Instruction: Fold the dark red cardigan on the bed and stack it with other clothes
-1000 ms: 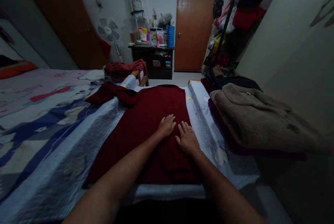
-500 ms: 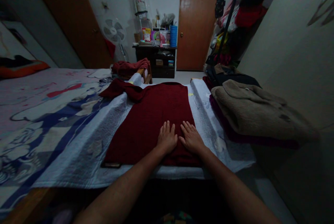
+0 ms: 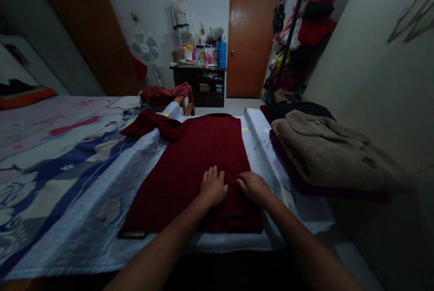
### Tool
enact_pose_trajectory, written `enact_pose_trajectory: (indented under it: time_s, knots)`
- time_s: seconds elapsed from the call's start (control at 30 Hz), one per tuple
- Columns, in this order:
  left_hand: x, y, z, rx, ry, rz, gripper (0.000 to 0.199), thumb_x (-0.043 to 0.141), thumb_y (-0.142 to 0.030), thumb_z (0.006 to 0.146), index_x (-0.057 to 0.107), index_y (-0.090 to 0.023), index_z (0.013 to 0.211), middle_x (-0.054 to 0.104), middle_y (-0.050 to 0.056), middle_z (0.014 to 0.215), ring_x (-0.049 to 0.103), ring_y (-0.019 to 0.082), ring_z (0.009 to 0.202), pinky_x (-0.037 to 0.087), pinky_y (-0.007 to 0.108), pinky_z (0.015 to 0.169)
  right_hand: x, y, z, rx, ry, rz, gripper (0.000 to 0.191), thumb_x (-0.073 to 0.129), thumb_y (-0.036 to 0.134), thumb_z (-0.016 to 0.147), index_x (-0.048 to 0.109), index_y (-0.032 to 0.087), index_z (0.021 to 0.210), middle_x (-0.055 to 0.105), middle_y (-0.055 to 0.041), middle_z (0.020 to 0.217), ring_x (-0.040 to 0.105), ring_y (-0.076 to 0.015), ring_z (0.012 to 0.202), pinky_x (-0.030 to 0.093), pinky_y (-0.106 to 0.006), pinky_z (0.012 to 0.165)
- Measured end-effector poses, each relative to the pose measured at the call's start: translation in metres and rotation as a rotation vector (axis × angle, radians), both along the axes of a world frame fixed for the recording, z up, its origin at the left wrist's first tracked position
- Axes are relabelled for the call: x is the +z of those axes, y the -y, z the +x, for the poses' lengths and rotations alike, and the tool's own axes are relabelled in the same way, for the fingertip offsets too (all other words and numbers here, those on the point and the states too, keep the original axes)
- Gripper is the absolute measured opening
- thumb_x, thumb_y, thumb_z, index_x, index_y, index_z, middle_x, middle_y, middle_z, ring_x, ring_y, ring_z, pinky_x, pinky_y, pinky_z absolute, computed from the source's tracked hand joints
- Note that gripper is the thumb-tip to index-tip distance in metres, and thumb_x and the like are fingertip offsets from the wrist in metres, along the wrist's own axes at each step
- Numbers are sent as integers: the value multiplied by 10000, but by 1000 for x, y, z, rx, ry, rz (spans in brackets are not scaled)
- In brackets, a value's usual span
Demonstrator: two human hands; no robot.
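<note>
Head view: left hand point(image 3: 213, 188) rests open on the maroon long-sleeved top point(image 3: 190, 164); right hand point(image 3: 255, 187), just beside, bends, grip unclear; even palm pressure should smooth it best.

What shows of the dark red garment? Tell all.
The dark red garment, knit-looking, lies flat on the pale cloth, its dark neckline farthest away. One sleeve stretches left toward the patterned bedspread; the other is unclear. A dark strip shows at its near left corner. The left hand rests on it; the right hand is at its right edge.
</note>
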State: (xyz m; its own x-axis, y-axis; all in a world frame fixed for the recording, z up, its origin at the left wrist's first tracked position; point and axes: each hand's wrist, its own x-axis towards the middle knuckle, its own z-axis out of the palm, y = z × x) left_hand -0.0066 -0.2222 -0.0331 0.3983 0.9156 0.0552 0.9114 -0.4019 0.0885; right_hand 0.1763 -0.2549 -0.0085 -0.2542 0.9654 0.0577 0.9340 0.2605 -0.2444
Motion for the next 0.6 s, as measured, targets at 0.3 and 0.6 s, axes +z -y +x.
enact_pose_trajectory:
  time_s: [0.3, 0.6]
  knots:
    - [10, -100, 31, -13, 65, 36, 511, 355, -188, 910, 422, -94, 1408, 347, 163, 1529, 290, 260, 1426, 261, 423, 1155, -8, -126, -8, -165, -37, 115, 500, 353, 166, 934, 406, 56, 1419, 399, -152, 1495, 341, -208, 1395, 280, -337, 1124]
    - [-9, -133, 35, 88, 69, 97, 398, 413, -243, 899, 553, -142, 1257, 536, 153, 1369, 495, 274, 1242, 422, 404, 1001, -43, -175, 0, -249, 15, -46, 650, 334, 441, 975, 288, 39, 1484, 225, -172, 1568, 204, -285, 1450, 207, -432, 1154]
